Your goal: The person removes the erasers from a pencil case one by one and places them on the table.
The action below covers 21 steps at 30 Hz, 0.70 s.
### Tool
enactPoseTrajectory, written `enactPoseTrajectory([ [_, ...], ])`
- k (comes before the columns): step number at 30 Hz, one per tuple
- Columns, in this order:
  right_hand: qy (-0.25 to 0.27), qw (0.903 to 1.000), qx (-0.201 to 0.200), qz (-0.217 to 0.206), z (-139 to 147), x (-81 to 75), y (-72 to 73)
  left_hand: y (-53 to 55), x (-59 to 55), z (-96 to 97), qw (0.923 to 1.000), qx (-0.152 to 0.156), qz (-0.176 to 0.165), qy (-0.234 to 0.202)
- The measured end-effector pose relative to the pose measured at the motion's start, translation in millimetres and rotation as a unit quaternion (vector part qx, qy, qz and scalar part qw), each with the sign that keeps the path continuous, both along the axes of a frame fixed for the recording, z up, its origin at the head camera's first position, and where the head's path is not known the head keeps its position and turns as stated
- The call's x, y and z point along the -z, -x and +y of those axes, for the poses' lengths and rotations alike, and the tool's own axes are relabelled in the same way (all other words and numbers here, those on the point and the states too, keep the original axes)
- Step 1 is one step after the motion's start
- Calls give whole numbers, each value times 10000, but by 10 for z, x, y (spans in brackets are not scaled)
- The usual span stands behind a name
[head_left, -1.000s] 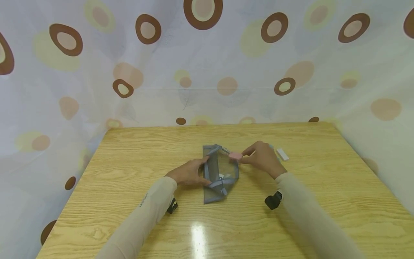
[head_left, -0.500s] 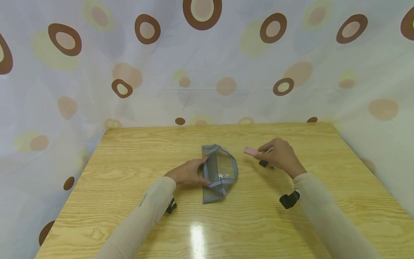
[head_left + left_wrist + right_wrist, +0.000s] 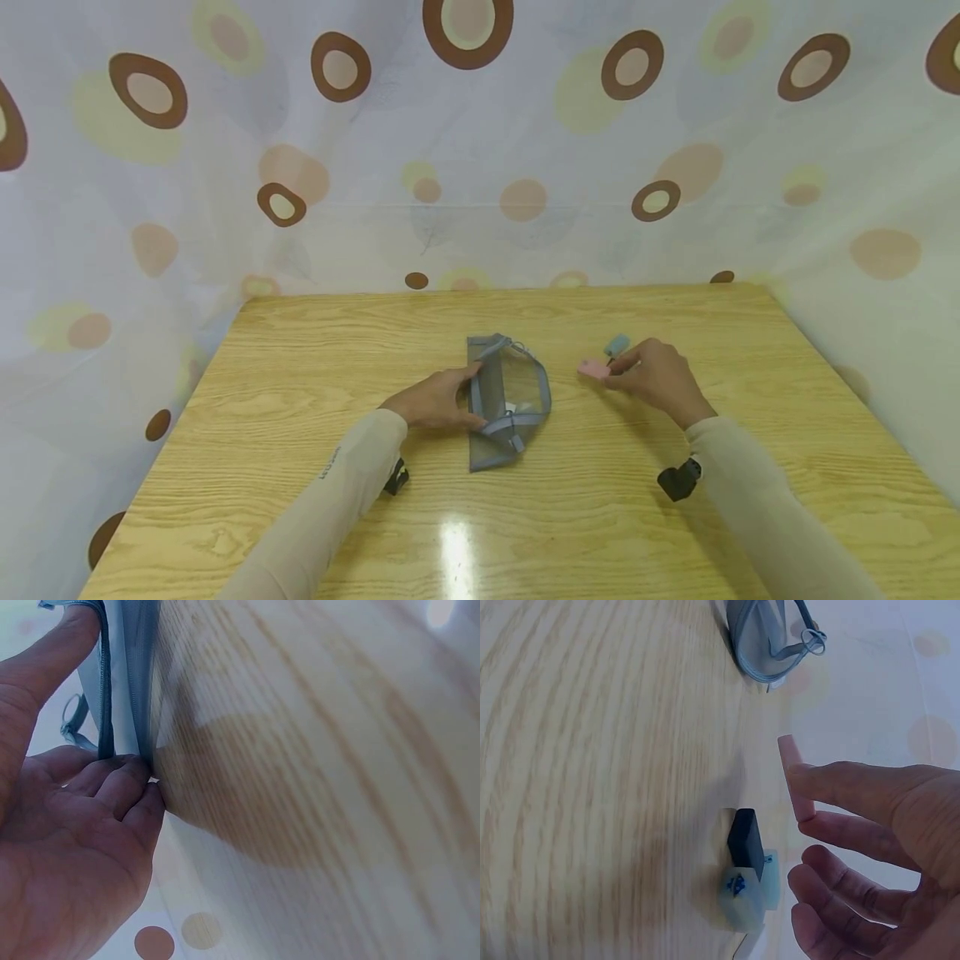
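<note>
A grey-blue mesh zip pouch [image 3: 545, 396] lies on the table with its mouth spread apart. My left hand [image 3: 435, 400] holds it from the left side; in the left wrist view the thumb is at one edge of the mouth and the fingers at another. To the right of the pouch, my right hand [image 3: 660, 379] pinches a small flat pink block [image 3: 795, 780] between thumb and index finger, above the table. Beneath that hand, in the right wrist view, lie a black block [image 3: 745, 841], a pale block with blue print [image 3: 742, 900] and a teal block [image 3: 771, 881].
The wooden table [image 3: 360, 333] reaches back to a patterned curtain [image 3: 480, 242] that also hangs at both sides. Part of a white piece [image 3: 750, 945] shows at the bottom of the right wrist view.
My right hand has moved right with the pink block, away from the pouch's mouth, and has then come lower. My left hand and the pouch have stayed in place.
</note>
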State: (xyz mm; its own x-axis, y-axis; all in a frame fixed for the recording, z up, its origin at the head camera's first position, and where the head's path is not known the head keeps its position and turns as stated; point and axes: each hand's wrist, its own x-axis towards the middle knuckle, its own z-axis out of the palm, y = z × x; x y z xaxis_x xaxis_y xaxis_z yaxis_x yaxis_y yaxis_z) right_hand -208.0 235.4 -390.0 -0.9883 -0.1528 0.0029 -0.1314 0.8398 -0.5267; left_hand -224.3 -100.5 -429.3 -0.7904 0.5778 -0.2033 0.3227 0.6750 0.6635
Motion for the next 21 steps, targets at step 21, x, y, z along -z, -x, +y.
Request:
enactPoseTrajectory([
  [21, -204, 9998, 4, 33, -5, 138, -60, 15, 13, -6, 10000, 29, -1, -6],
])
